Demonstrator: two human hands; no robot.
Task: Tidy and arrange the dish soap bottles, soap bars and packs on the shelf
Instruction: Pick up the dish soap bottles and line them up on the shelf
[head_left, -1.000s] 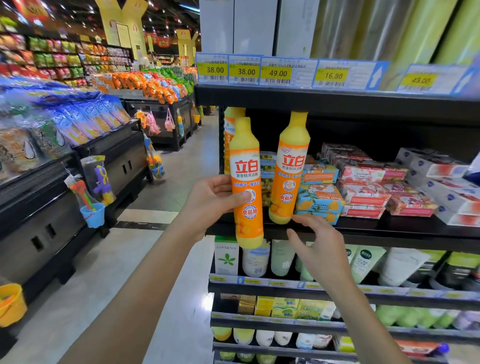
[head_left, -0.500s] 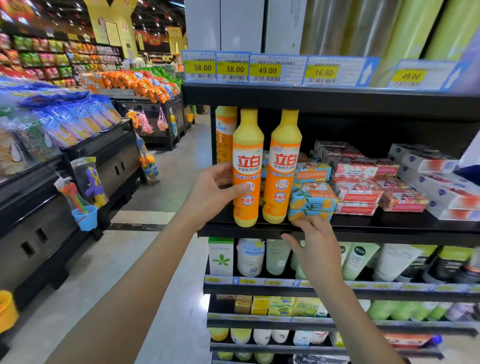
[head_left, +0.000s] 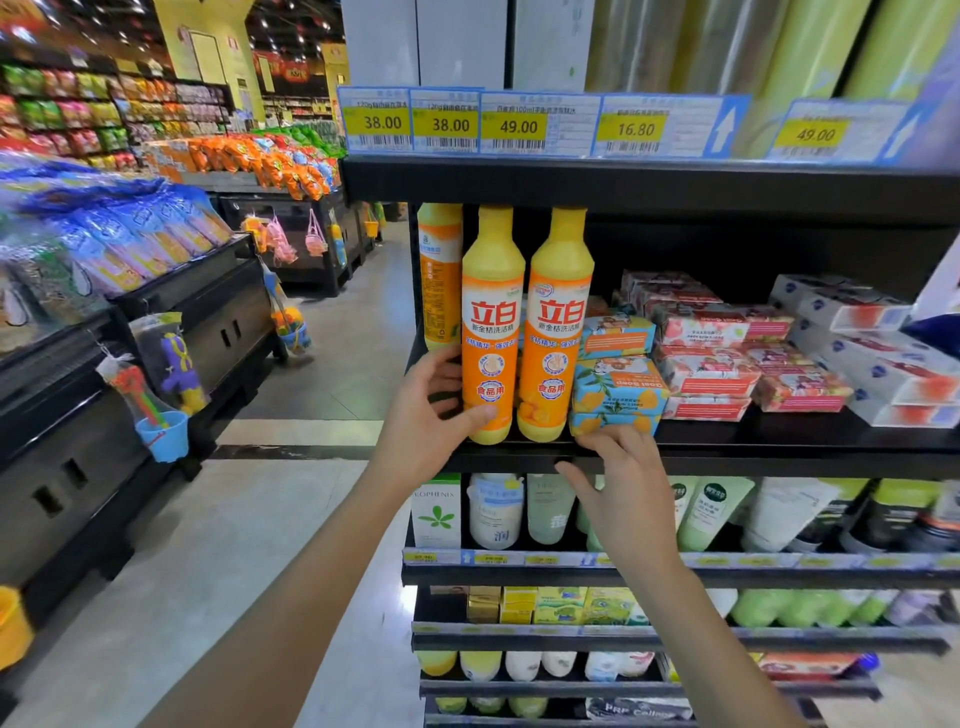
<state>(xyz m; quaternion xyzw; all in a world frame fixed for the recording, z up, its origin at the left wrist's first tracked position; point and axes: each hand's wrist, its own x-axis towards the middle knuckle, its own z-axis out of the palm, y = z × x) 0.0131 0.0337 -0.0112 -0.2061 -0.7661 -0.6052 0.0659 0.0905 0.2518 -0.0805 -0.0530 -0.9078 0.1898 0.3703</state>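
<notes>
Two yellow-orange dish soap bottles stand upright side by side on the black shelf (head_left: 727, 449). My left hand (head_left: 431, 415) grips the left bottle (head_left: 491, 332) low down, thumb across its front. The right bottle (head_left: 556, 332) stands free against it. A third bottle (head_left: 440, 275) stands behind at the far left, turned sideways. My right hand (head_left: 623, 488) has its fingertips on the shelf edge, touching the bottom of the blue soap bar pack (head_left: 615, 395). Another blue pack (head_left: 615, 332) lies on top. Pink soap packs (head_left: 717, 358) are stacked to the right.
White boxed packs (head_left: 872, 358) lie at the shelf's right end. Price tags (head_left: 514, 124) line the shelf above. Lower shelves hold tubes and bottles (head_left: 493, 512). An open aisle floor (head_left: 208, 545) and black display bins with snack bags (head_left: 130, 234) are to the left.
My left hand has carried the bottle from in front of the shelf edge onto the shelf and stood it beside the other bottle. My right hand has stayed at the shelf edge below the blue soap pack.
</notes>
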